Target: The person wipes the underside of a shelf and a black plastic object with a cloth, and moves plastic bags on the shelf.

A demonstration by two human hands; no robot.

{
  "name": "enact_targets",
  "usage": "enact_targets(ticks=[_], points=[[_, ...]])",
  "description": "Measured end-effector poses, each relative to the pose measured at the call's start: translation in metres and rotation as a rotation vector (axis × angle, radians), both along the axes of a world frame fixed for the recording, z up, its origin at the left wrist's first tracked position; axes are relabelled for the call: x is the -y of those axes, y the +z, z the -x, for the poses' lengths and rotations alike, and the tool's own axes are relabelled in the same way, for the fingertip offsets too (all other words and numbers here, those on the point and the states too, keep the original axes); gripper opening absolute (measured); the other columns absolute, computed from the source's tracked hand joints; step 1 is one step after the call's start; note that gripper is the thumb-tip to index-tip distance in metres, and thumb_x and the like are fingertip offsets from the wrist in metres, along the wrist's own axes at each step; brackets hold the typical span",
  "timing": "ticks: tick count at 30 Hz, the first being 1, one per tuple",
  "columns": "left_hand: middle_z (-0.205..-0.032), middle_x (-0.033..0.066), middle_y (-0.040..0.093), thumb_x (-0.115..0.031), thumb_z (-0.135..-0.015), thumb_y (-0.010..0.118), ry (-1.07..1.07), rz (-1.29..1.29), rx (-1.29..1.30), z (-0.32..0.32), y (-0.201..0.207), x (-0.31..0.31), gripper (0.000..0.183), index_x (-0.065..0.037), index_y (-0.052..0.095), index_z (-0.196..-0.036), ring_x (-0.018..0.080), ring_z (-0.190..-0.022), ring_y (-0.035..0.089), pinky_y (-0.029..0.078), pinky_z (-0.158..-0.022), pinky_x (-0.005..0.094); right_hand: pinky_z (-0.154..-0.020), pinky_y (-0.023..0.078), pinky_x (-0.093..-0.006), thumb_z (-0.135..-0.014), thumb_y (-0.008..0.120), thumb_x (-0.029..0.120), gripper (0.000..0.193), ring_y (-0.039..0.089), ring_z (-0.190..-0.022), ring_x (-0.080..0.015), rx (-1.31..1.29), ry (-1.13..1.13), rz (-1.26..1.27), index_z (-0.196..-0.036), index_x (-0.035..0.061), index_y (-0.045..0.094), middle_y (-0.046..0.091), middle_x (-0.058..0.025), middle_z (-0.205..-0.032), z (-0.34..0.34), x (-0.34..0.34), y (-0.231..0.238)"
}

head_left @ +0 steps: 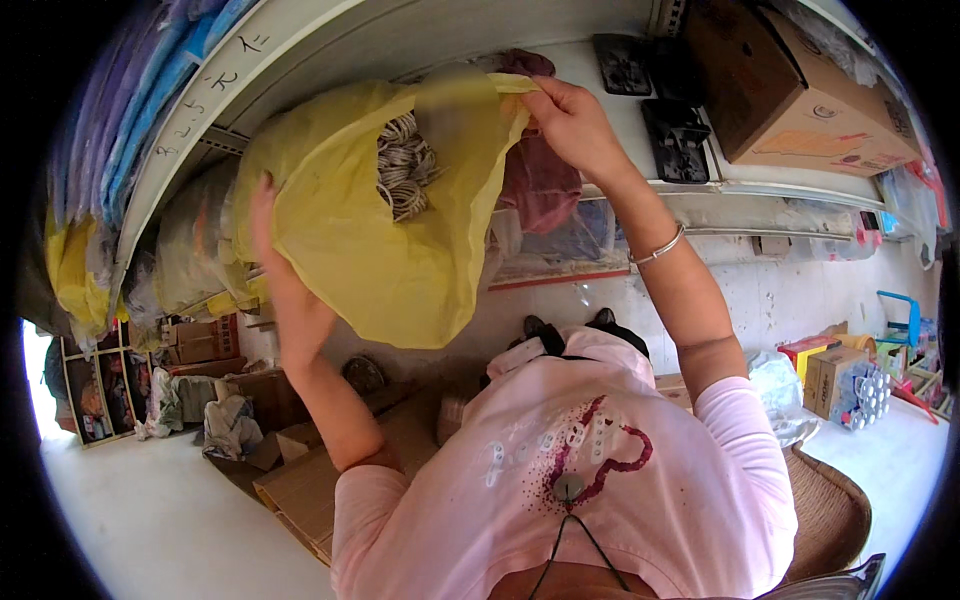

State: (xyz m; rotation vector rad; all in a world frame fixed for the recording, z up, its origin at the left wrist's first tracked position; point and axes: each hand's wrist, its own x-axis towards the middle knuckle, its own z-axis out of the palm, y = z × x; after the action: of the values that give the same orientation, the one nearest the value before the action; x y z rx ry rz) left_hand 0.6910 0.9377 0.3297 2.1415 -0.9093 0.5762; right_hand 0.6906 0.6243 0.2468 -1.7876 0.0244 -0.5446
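Note:
A large yellow plastic bag hangs in front of me, its mouth spread wide toward me. Through the mouth I see several bundles of grey-and-white cord inside. My right hand pinches the bag's rim at its upper right corner, the fingers closed on the plastic. On the bag's left side is my left hand, smeared by motion and partly hidden, so its grip does not show. A dark red bag lies on the shelf just behind the yellow one.
Past my right hand, the white shelf carries black plastic trays and a cardboard box. Blue and purple packs fill the upper left. Cardboard lies by my left elbow, a woven basket by my right side.

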Motion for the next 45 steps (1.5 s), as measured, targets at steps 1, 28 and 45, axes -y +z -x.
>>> enact_targets(ticks=[1, 28, 45], points=[[-0.136, 0.0223, 0.043, -0.02, -0.084, 0.067, 0.069, -0.228, -0.003, -0.003, -0.012, -0.009, 0.051, -0.003, 0.045, -0.127, 0.0328, -0.126, 0.043, 0.037, -0.103, 0.0447, -0.07, 0.048, -0.0426, -0.092, 0.047, 0.026, 0.027, 0.063, -0.082, -0.0362, 0.001, 0.017, -0.068, -0.098, 0.0073, 0.065, 0.066, -0.017, -0.089, 0.0, -0.001, 0.0], [-0.141, 0.0184, 0.04, -0.026, -0.086, 0.066, 0.196, 0.887, -0.461, -0.162, 0.068, -0.291, 0.062, -0.003, 0.038, -0.136, 0.0347, -0.131, 0.038, 0.033, -0.107, 0.0514, -0.092, 0.045, -0.0391, -0.089, 0.06, 0.02, 0.033, 0.053, -0.112, -0.0369, -0.146, 0.218, 0.345, -0.118, 0.0061, 0.056, 0.044, -0.0203, -0.129, 0.076, -0.067, 0.002], [-0.134, 0.0144, 0.047, -0.029, -0.095, 0.054, 0.914, 0.973, 0.512, 0.103, 0.069, -0.354, 0.052, -0.002, 0.039, -0.137, 0.031, -0.121, 0.047, 0.041, -0.103, 0.0467, -0.1, 0.04, -0.0416, -0.085, 0.063, 0.022, 0.037, 0.046, -0.119, -0.0409, -0.119, 0.089, 0.664, -0.117, 0.0049, 0.056, 0.044, -0.0235, -0.128, -0.008, -0.052, -0.059]])
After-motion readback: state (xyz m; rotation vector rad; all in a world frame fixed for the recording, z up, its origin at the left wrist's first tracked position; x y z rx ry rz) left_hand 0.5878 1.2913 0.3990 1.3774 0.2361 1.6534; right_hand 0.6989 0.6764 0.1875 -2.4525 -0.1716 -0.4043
